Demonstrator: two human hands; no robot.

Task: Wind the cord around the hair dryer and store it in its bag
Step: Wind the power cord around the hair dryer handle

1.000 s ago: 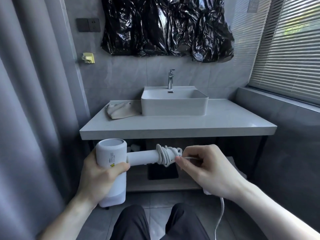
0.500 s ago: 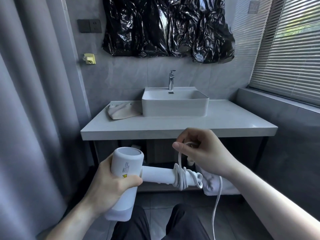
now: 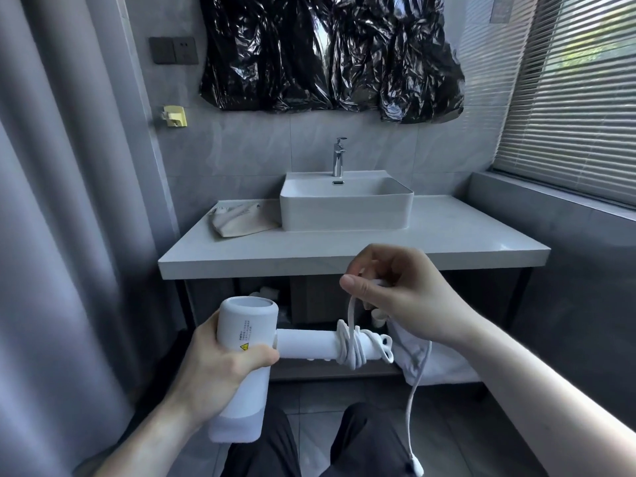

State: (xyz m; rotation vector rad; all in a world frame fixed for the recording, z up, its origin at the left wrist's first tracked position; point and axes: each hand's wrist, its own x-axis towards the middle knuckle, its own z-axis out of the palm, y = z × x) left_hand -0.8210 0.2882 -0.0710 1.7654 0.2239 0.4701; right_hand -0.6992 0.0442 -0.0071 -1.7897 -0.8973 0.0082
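My left hand (image 3: 220, 366) grips the barrel of the white hair dryer (image 3: 246, 321), whose handle points right. Several turns of white cord (image 3: 351, 349) sit wound near the handle's end. Above the handle, my right hand (image 3: 395, 294) pinches the cord, which rises taut from the coil into my fingers. The loose rest of the cord (image 3: 411, 401) hangs down past my wrist toward the plug at the bottom edge. A beige cloth bag (image 3: 237, 220) lies flat on the countertop left of the sink.
A grey countertop (image 3: 447, 235) carries a white basin (image 3: 346, 215) with a chrome tap (image 3: 339, 156). A lower shelf (image 3: 330, 371) holds white cloth. A grey curtain (image 3: 62, 235) hangs on the left, window blinds (image 3: 578, 98) on the right. My legs are below.
The dryer dropped lower and turned slightly. My right hand rose from the handle's end to above it, pulling the cord up around the handle.
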